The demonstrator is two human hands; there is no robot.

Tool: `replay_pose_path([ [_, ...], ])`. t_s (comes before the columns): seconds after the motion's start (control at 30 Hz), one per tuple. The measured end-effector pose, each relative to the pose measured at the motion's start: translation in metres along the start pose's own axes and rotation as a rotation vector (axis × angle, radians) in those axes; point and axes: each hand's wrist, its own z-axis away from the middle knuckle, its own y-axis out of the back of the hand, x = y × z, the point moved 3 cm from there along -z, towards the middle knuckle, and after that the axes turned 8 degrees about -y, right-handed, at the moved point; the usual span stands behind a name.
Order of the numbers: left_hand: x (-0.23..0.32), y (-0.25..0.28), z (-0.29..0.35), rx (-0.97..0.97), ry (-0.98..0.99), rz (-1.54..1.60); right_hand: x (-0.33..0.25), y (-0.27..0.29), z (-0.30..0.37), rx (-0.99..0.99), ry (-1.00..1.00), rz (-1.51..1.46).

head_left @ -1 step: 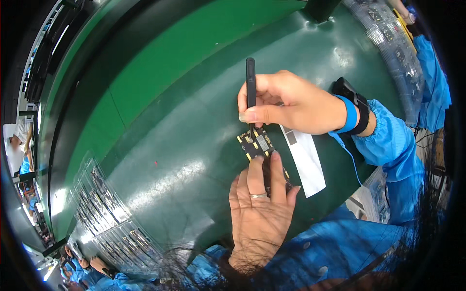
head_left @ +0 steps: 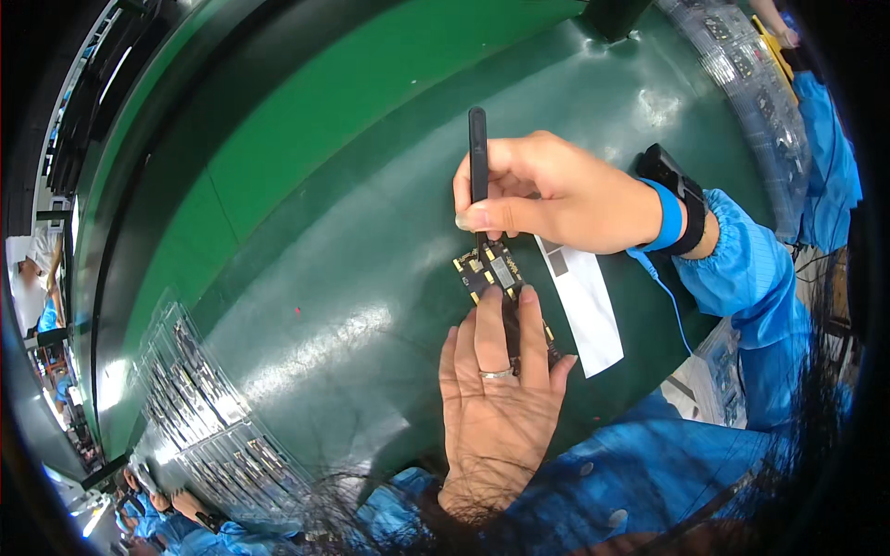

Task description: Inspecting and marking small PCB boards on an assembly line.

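Observation:
A black circuit board (head_left: 502, 271) with gold pads and a silver rectangular part lies on the green table. My left hand (head_left: 501, 389), a ring on one finger, rests over the board's near part and holds it down, index and middle fingers stretched along it and the thumb by its right edge. Black tweezers (head_left: 478, 157) stand nearly upright in my right hand (head_left: 556, 195), pinched between thumb and fingers. Their tip reaches down to the board's far end, beside a small metallic piece (head_left: 476, 265); whether it touches is too small to tell.
A white paper strip (head_left: 589, 320) lies right of the board. Clear trays of parts (head_left: 195, 398) sit at the left, and more trays (head_left: 756, 102) line the far right. A blue cord (head_left: 669, 301) runs from my right wristband. Other people work at both sides.
Hardly anything differs. My right hand and the tweezers have shifted up very slightly; my left fingers have slid a little on the board.

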Motion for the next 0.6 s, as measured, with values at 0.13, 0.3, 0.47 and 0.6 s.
replay_pose_path([
  [0.13, -0.0015, -0.0079, -0.0023, -0.018, -0.001, -0.001, 0.0018, 0.0016, -0.0030, -0.004, -0.006, 0.020],
  [0.3, -0.0028, -0.0095, -0.0017, -0.043, -0.018, 0.019, -0.0012, -0.0019, -0.0027, -0.002, 0.003, 0.033],
  [0.47, -0.0005, -0.0068, -0.0044, -0.008, -0.009, 0.045, 0.0045, -0.0039, -0.0035, -0.004, 0.012, 0.004],
  [0.6, -0.0001, -0.0096, -0.0037, -0.006, -0.012, 0.040, 0.0033, -0.0053, -0.0035, 0.005, 0.023, 0.016],
])
